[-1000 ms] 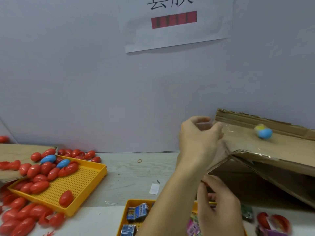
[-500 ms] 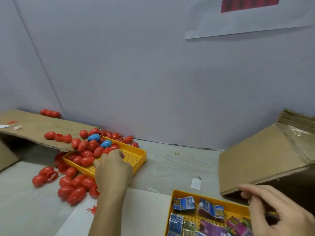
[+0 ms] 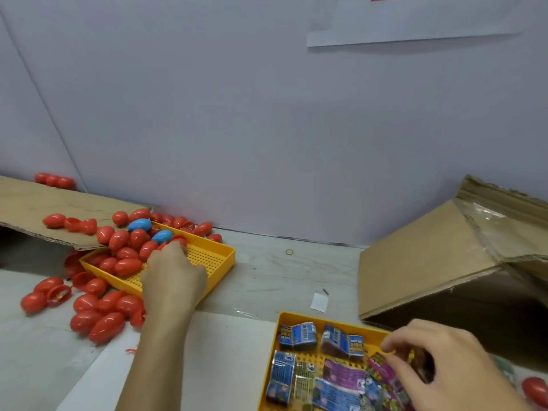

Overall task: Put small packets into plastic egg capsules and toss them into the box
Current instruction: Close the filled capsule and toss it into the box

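Left hand [image 3: 173,274] has reached farther into red capsules [image 3: 127,247]; right hand [image 3: 441,366] over packets [image 3: 326,378].

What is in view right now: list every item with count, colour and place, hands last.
Egg capsules: dozens, red, heaped in the left tray, on the table beside it and on the cardboard sheet.
Blue capsules: two, on top of the heap.
Left tray: one, yellow, on the table at left.
Packets: around ten, mostly blue and purple, in the near tray.
Near tray: one, yellow, bottom centre.
Cardboard sheet: one, brown, far left.
Box: one, brown cardboard, right.
Rubber band: one, tan, on the table.
Paper scrap: one, white, on the table.
Left hand: reaching into the capsules.
Right hand: over the packets.
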Tool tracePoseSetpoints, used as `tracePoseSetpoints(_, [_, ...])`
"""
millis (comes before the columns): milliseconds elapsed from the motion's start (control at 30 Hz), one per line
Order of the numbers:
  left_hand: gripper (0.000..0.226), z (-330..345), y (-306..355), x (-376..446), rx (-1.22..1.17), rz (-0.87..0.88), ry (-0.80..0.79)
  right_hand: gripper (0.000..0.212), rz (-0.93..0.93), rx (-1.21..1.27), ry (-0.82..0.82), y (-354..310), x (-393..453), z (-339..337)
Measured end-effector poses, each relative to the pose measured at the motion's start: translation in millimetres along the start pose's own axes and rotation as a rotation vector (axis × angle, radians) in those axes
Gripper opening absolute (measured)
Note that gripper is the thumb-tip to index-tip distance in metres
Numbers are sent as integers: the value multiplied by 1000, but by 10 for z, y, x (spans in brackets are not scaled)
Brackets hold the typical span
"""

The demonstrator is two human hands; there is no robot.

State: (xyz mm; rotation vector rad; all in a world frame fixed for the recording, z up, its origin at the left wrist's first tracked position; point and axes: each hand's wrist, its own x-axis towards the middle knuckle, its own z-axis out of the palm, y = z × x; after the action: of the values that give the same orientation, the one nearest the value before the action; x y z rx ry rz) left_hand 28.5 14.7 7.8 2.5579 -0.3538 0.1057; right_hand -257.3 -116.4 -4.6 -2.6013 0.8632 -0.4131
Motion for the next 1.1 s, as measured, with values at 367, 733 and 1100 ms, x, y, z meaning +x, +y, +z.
tracePoseSetpoints(367, [19,-58,1169,-781,-616,412,-254,26,80,-84,-165,5,-15,-25])
tracePoseSetpoints(733, [18,189,1022,-1259,-1049,135,-424,23,20,21,-34,25,-21,28])
tracePoseSetpoints(1100, [19,433,843,-1105,-1072,19,-520,18,128,211,169,23,-31,58])
